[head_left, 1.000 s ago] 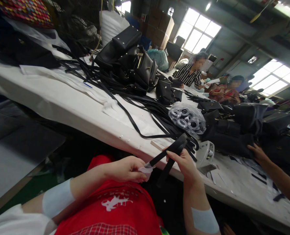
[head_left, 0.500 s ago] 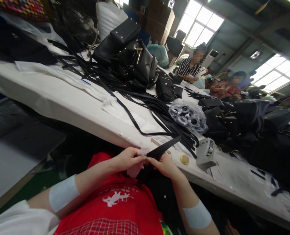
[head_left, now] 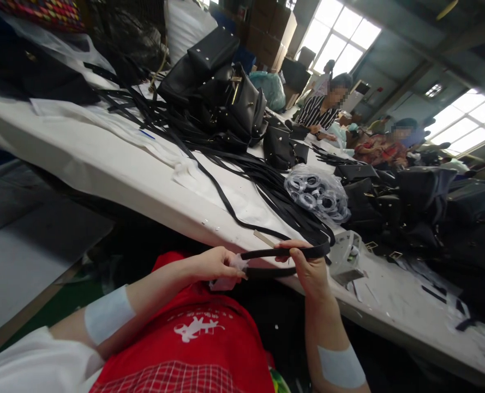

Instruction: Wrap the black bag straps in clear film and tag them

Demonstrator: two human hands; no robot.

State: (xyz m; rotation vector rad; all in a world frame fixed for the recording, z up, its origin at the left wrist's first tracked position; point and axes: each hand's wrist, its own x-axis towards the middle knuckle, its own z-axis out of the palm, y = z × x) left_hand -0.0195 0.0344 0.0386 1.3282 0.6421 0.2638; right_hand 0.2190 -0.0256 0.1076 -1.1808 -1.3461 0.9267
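Observation:
My left hand [head_left: 221, 266] is closed on thin white wrapping [head_left: 239, 262] around one end of a black strap [head_left: 269, 272]. The wrapping looks like soft paper or foam sheet, and part of it hangs below the fingers. To the right, my right hand [head_left: 311, 267] grips the same strap, which bends in a loop between both hands above the table edge. Just behind the strap lies a flat beige strip [head_left: 262, 238]. More black straps [head_left: 275, 202] lie in a long bundle on the white table [head_left: 144, 191].
Black bags [head_left: 226, 98] are piled at the back, with more bags [head_left: 414, 202] at right. A clear plastic bag of rings [head_left: 318, 194] sits beyond my right hand, near a grey tape dispenser [head_left: 346, 256]. Two people [head_left: 319, 112] work across the table.
My right hand has moved right and up, away from my left, sliding along the strap. The strap, earlier a short raised end, now forms a loop. My left hand stays nearly in place.

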